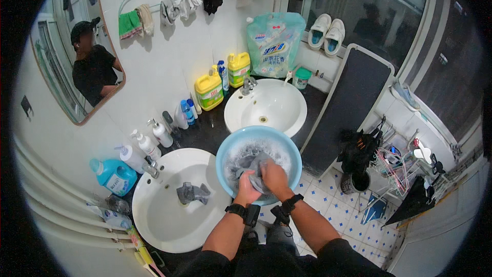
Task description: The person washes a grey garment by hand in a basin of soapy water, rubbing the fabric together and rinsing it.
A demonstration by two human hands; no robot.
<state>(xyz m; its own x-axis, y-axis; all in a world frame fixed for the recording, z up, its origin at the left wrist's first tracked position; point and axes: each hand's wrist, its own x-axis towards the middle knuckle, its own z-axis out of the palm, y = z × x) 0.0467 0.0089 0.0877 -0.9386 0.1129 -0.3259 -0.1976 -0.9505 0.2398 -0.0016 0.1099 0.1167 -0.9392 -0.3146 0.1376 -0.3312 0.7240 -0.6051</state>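
A light blue basin (228, 146) full of soapy water rests on the dark counter between two white sinks. Both hands are in it, gripping a grey cloth (254, 166). My left hand (247, 189) clutches the near end of the cloth. My right hand (274, 176) closes over it beside the left, knuckles up. Foam covers the far half of the water. Each wrist wears a black band.
The near sink (154, 220) holds a crumpled grey cloth (193, 193). Soap and detergent bottles line the wall, with yellow jugs (209, 90) near the far sink (287, 115). A dark board (343, 107) leans at right; a hanger rack (394, 166) stands on the tiled floor.
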